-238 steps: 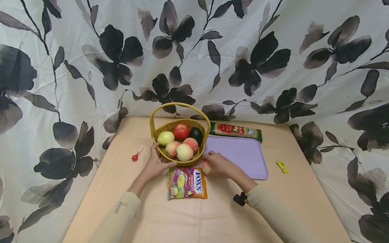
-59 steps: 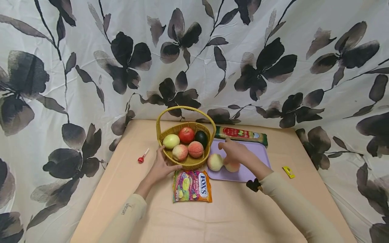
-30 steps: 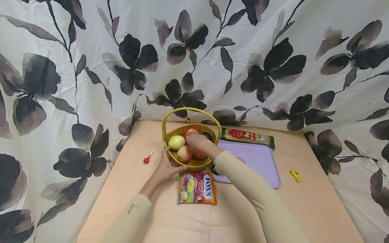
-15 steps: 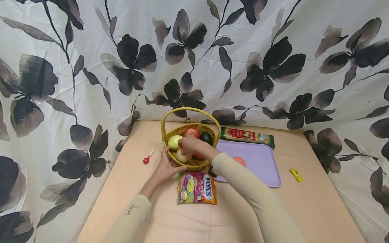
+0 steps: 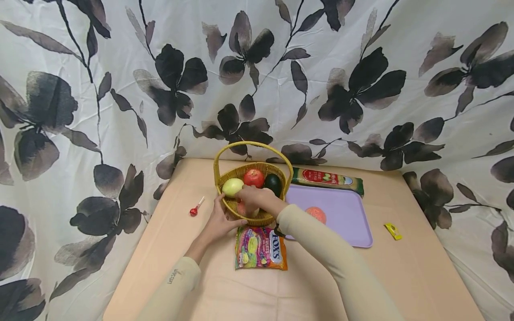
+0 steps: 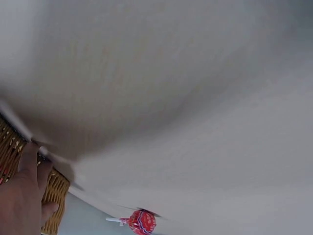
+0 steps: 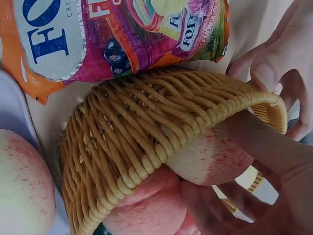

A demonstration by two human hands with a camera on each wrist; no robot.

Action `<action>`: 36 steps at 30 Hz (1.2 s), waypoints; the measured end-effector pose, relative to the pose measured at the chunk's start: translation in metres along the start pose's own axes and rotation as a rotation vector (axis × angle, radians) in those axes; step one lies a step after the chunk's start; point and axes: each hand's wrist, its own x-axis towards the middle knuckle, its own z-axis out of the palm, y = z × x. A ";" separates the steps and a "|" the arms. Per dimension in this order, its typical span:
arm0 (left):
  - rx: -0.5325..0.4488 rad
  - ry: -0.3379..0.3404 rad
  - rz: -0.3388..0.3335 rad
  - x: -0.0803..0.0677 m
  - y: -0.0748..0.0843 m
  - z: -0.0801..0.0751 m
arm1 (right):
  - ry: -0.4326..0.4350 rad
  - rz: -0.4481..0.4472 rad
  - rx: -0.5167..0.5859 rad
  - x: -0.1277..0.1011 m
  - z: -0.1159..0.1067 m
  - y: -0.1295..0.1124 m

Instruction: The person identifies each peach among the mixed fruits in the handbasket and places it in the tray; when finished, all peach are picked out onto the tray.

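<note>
My left hand (image 5: 218, 221) grips the left side of the yellow wicker basket (image 7: 122, 132), thumb along the front wall; the left wrist view has its fingers over the rim. Inside the basket, my right hand (image 5: 261, 197) curls its thumb and fingers round a pale, red-speckled peach (image 7: 210, 156). Beside that lies a redder peach (image 7: 151, 205), hidden under the hand in the head view. A yellow-green oval fruit (image 5: 233, 187), a round red fruit (image 5: 254, 178) and a dark oval fruit (image 5: 273, 184) fill the back of the basket.
Right of the basket is a purple tray (image 5: 345, 223) bearing a peach (image 5: 316, 214), partly behind the right sleeve. A green packet (image 5: 327, 177) lies behind it. A FOX'S candy bag (image 5: 261, 249) lies in front, a red lollipop (image 5: 194, 211) left, a yellow wrapped sweet (image 5: 392, 231) far right.
The right hand first held a peach between basket and tray, was later over two peaches on the tray, then reached left into the basket. It now grips another peach. The left hand stayed on the basket.
</note>
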 end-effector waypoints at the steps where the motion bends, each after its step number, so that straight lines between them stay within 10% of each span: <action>1: -0.004 -0.001 0.000 0.000 0.000 0.000 | -0.003 -0.005 0.003 -0.001 0.000 0.000; 16: -0.057 -0.014 -0.010 -0.001 -0.002 0.003 | 0.051 -0.099 0.117 -0.030 -0.025 0.021; 25: -0.065 -0.016 0.003 0.000 -0.001 0.001 | 0.074 -0.089 0.174 -0.090 -0.054 0.054; 36: -0.040 0.002 0.009 0.000 -0.003 0.001 | 0.047 0.041 0.301 -0.164 -0.031 0.117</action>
